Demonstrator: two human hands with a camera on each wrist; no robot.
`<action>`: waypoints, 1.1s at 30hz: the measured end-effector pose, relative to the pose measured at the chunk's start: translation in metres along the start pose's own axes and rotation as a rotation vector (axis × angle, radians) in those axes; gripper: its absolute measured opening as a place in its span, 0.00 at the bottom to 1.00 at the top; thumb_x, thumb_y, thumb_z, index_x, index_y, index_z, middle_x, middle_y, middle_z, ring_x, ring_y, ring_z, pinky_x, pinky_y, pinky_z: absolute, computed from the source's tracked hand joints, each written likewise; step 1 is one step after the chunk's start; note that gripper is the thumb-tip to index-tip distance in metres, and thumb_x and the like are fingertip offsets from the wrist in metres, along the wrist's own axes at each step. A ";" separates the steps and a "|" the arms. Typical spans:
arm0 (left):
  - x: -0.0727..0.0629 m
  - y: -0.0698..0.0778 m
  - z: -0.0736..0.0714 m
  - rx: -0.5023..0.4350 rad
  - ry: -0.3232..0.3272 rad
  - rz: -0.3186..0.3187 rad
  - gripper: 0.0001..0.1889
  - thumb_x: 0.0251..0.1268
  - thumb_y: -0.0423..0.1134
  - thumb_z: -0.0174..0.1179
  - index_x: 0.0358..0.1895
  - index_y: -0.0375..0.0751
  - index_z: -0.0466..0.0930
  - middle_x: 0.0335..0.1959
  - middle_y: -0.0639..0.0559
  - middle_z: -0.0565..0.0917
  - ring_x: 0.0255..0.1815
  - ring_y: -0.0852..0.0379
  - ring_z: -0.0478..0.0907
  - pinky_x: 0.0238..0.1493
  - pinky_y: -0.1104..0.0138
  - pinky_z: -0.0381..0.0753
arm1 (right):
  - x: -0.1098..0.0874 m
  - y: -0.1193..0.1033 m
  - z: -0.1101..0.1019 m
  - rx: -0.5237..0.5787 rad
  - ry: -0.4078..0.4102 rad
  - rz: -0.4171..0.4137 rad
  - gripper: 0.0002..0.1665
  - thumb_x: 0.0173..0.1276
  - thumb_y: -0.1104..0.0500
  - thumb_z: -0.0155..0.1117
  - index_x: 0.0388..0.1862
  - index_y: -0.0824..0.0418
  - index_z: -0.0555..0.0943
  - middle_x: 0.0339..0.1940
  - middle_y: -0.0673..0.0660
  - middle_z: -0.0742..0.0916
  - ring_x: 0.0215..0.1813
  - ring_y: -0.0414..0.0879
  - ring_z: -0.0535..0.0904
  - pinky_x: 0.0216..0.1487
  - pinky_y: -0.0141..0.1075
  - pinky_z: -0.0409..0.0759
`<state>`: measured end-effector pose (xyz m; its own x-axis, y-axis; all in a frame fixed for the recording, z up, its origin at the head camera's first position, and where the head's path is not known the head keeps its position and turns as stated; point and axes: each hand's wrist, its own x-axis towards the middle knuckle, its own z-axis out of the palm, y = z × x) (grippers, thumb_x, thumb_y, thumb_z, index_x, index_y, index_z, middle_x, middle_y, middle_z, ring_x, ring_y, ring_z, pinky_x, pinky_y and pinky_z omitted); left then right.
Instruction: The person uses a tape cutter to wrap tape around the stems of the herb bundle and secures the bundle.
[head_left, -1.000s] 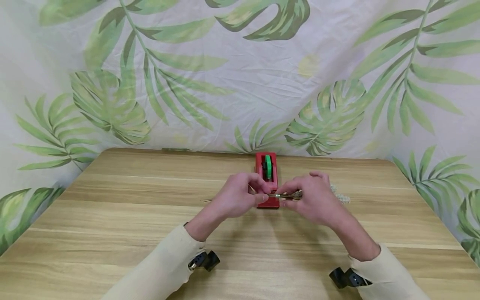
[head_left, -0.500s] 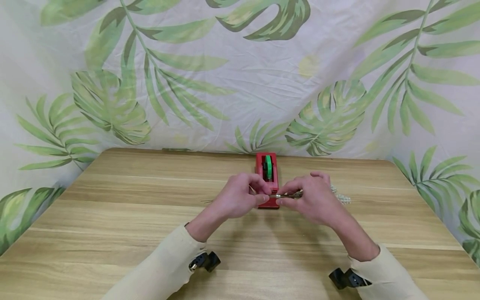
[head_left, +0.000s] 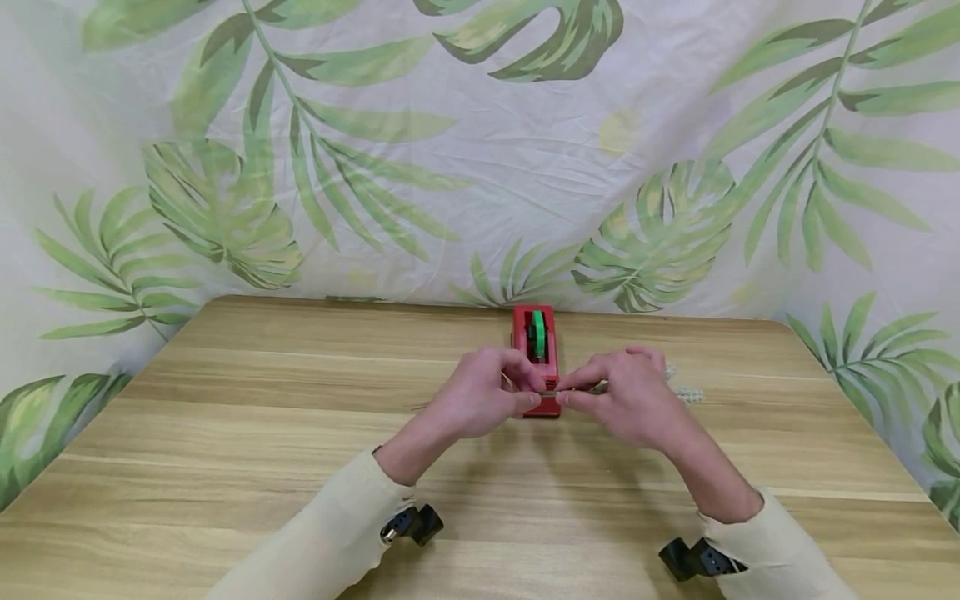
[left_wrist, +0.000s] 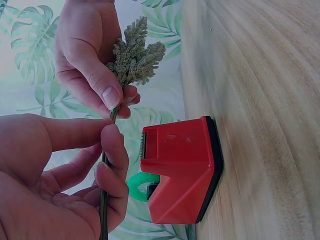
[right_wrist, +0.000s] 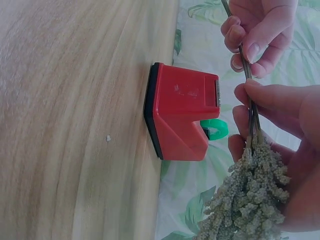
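A bunch of dried flowers with pale grey-green, grainy heads (right_wrist: pixel 250 190) and thin dark stems (left_wrist: pixel 103 210) is held sideways between both hands. In the head view my left hand (head_left: pixel 480 393) pinches the stems between thumb and fingers, their thin ends sticking out to the left. My right hand (head_left: pixel 630 398) pinches them just below the heads, which show past its far side. The fingertips of the two hands are close together. Just beyond them stands a red tape dispenser (left_wrist: pixel 182 160) with a green tape roll (head_left: pixel 539 332), partly hidden by the fingers in the head view.
The dispenser stands on a wooden table (head_left: pixel 300 500), near its back edge. A leaf-patterned cloth (head_left: pixel 525 150) hangs behind the table. A tiny pale crumb (right_wrist: pixel 108 138) lies on the tabletop. Black cameras (head_left: pixel 412 525) sit on both sleeved wrists.
The stem ends at the left have shifted slightly right. A bright glint on the stems between the hands has gone, and the flower heads look slightly turned. Both hands keep nearly the same place.
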<state>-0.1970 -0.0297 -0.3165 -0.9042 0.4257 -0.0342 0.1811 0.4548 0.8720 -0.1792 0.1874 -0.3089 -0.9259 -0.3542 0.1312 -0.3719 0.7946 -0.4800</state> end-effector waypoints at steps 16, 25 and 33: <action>-0.003 0.001 -0.003 0.094 0.018 0.012 0.05 0.70 0.31 0.68 0.43 0.39 0.92 0.33 0.48 0.90 0.27 0.63 0.80 0.27 0.71 0.75 | -0.002 -0.003 0.001 -0.055 0.067 -0.014 0.04 0.70 0.53 0.75 0.40 0.44 0.95 0.39 0.45 0.94 0.52 0.51 0.89 0.70 0.68 0.54; -0.001 -0.002 -0.010 0.030 0.023 -0.013 0.05 0.71 0.31 0.67 0.43 0.40 0.92 0.35 0.47 0.90 0.29 0.55 0.85 0.31 0.69 0.79 | -0.010 0.005 -0.028 -0.116 -0.043 -0.112 0.27 0.63 0.46 0.82 0.60 0.46 0.89 0.53 0.45 0.93 0.60 0.52 0.85 0.70 0.64 0.66; -0.003 -0.002 -0.018 -0.038 0.010 -0.022 0.06 0.70 0.32 0.69 0.43 0.44 0.93 0.37 0.43 0.92 0.33 0.44 0.87 0.33 0.67 0.78 | -0.025 0.030 -0.059 -0.030 -0.059 -0.183 0.32 0.64 0.44 0.81 0.68 0.40 0.83 0.63 0.43 0.89 0.66 0.47 0.84 0.66 0.52 0.81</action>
<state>-0.2020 -0.0460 -0.3091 -0.9118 0.4078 -0.0484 0.1468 0.4338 0.8890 -0.1708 0.2495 -0.2756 -0.8375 -0.5218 0.1623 -0.5364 0.7282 -0.4267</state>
